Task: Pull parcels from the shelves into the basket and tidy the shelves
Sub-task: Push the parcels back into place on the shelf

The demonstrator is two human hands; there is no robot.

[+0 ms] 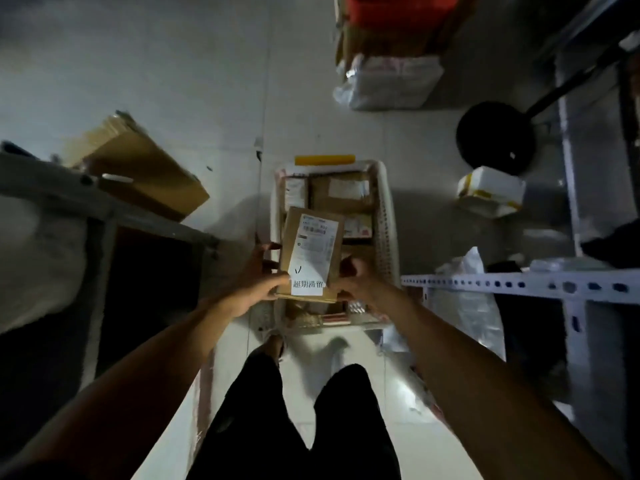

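A single wide-angle view from a camera worn on the person's head, looking steeply down along the body at the floor (173,81). Both forearms reach up from the lower corners toward the middle of the frame, close to the lens. The person's legs fill the lower centre. A basket (385,216) sits on the floor just above centre. Shelving (519,282) runs along the right edge, and straight lines bow near the borders.

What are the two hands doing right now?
Left hand: fingers grip the cardboard parcel at its left edge.
Right hand: fingers grip the same parcel's right edge.
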